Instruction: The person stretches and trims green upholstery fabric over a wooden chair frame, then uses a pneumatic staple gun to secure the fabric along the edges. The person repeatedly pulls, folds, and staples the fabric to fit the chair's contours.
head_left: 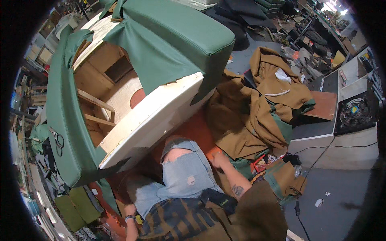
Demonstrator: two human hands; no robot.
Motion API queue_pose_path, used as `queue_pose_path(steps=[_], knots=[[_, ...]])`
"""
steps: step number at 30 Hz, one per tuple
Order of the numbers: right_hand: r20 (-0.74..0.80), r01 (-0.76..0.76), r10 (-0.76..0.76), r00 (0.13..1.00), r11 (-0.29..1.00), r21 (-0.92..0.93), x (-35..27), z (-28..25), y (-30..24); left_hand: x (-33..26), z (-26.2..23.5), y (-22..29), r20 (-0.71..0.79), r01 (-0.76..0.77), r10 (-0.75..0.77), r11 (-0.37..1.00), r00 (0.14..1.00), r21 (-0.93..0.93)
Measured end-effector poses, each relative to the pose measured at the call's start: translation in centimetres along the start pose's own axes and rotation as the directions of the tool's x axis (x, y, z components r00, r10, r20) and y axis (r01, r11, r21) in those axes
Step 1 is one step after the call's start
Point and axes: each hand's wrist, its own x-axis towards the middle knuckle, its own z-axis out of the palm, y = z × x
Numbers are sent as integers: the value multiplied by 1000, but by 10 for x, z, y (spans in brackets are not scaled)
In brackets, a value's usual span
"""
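Note:
Down beside my right thigh, my right hand (pixel 219 160) is closed next to an orange patch and a fold of brown fabric (pixel 241 136). What its fingers hold, if anything, I cannot make out. My left hand (pixel 130 209) hangs low by my left thigh, a watch on its wrist; its fingers are too small and hidden to read. In front of my knees a large upholstered furniture piece (pixel 177 24) is tipped up, covered in green leather-like material. Its pale wooden edge (pixel 161 116) is bare, and loose green cover hangs over the open wooden frame.
Scissors (pixel 57 142) lie on the green padded side at left. A dark green folded cloth (pixel 78 207) lies at lower left. On the right stand a black fan (pixel 356 110) and a trailing cable (pixel 317 164). Dark cushions (pixel 241 12) and clutter fill the back.

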Motion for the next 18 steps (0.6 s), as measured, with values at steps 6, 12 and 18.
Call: queue_pose_path(steps=[6, 12, 18], knots=[[-277, -273, 187, 942, 909, -314, 8, -25, 12, -8, -22, -4, 14, -112, 112, 992, 994, 63], [-618, -598, 421, 664, 795, -103, -52, -110, 65, -17, -19, 3, -21, 137, -152, 935, 988, -326], [-555, -554, 415, 721, 826, -103, -55, -150, 90, 11, 40, -7, 73, 178, -162, 894, 984, -412]])
